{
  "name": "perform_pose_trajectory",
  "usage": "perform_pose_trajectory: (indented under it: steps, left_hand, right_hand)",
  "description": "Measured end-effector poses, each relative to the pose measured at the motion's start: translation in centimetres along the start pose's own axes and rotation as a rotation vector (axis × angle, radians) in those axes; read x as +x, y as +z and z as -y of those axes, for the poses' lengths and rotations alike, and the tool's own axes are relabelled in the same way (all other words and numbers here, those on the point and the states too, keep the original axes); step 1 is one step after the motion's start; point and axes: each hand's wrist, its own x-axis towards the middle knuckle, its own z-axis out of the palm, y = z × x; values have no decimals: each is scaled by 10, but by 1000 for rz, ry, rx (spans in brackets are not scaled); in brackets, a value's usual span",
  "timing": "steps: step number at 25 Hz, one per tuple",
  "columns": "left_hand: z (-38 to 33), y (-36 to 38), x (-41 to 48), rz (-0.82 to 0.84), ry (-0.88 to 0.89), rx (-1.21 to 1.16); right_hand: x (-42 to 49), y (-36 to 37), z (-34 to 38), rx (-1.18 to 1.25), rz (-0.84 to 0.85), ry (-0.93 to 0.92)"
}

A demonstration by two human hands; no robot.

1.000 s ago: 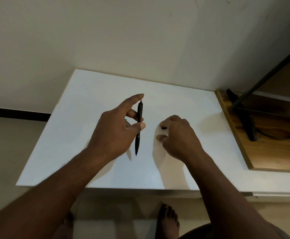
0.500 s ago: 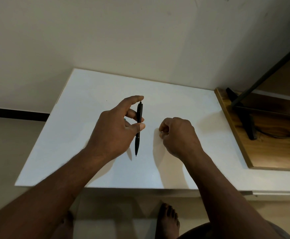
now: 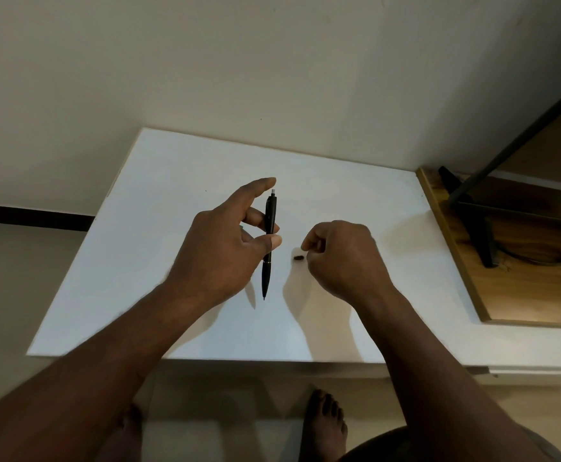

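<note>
My left hand holds a black click pen upright above the white table. Thumb and middle fingers pinch its middle, the forefinger is stretched out, and the tip points down toward me. My right hand hovers just right of the pen with its fingers curled in. A small dark piece lies on the table right beside its thumb tip. Whether the thumb touches the piece is unclear.
A wooden surface adjoins the table on the right, carrying a black stand and a dark cable. A plain wall runs behind the table. My bare feet show on the floor under the near edge.
The small dark piece, hidden inside my right fingers half a second ago, now shows on the table beside that hand. My left hand and the pen have barely moved.
</note>
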Motion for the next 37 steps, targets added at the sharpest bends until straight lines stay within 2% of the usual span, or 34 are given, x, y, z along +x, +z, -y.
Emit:
perform_pose_trajectory:
  steps: [7, 10, 12, 16, 24, 28, 37]
  left_hand:
    - [0, -2, 1, -35, -51, 24]
    - [3, -4, 2, -46, -86, 58]
    - [10, -14, 8, -40, -170, 101]
    - [21, -31, 14, -29, -273, 119]
    - [18, -18, 11, 38, -228, 115]
    - [16, -20, 8, 60, -212, 124]
    - [10, -16, 6, 52, -78, 93]
  right_hand:
    - [0, 10, -3, -26, 97, -68]
    - [-8, 15, 6, 23, 141, -240]
    - [-19, 26, 17, 9, 207, -379]
    - [-28, 45, 30, 19, 175, -467]
    - [-22, 38, 22, -29, 147, -365]
    - [-11, 22, 15, 254, 41, -185]
    - [-7, -13, 18, 661, -137, -15]
